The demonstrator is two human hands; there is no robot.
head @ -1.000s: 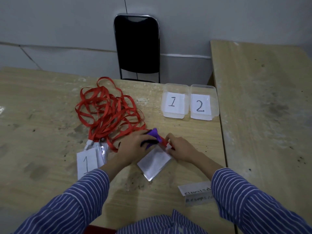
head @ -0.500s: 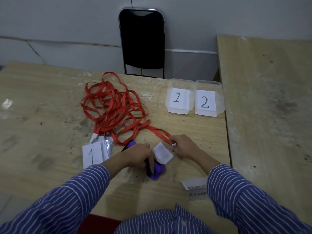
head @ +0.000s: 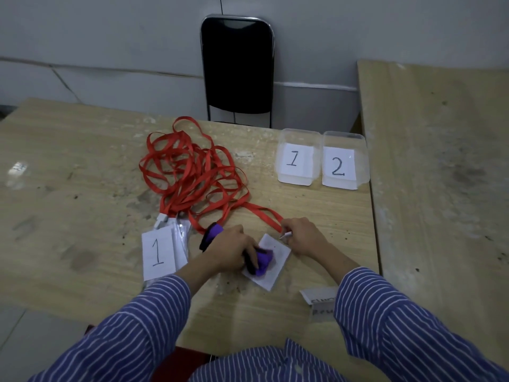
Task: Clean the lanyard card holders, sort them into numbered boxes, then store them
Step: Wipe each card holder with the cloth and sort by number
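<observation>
A clear card holder (head: 276, 268) lies flat on the wooden table (head: 82, 175) in front of me. My left hand (head: 231, 249) grips a purple and black cloth (head: 261, 261) and presses it onto the holder. At the holder's top corner my right hand (head: 301, 238) pinches the clip end, where the red lanyard strap joins. A tangled heap of red lanyards (head: 192, 175) lies behind. Several more holders, the top one marked 1 (head: 158, 252), lie in a stack to the left. Two clear boxes labelled 1 (head: 297, 161) and 2 (head: 343, 164) stand at the back right.
A black folding chair (head: 237, 70) stands against the wall behind the table. A second wooden table (head: 440, 161) adjoins on the right. A small handwritten paper label (head: 321, 299) lies by my right sleeve near the front edge.
My left hand has wiped the cloth from the holder's top down over its surface. My right hand has kept its pinch on the clip end.
</observation>
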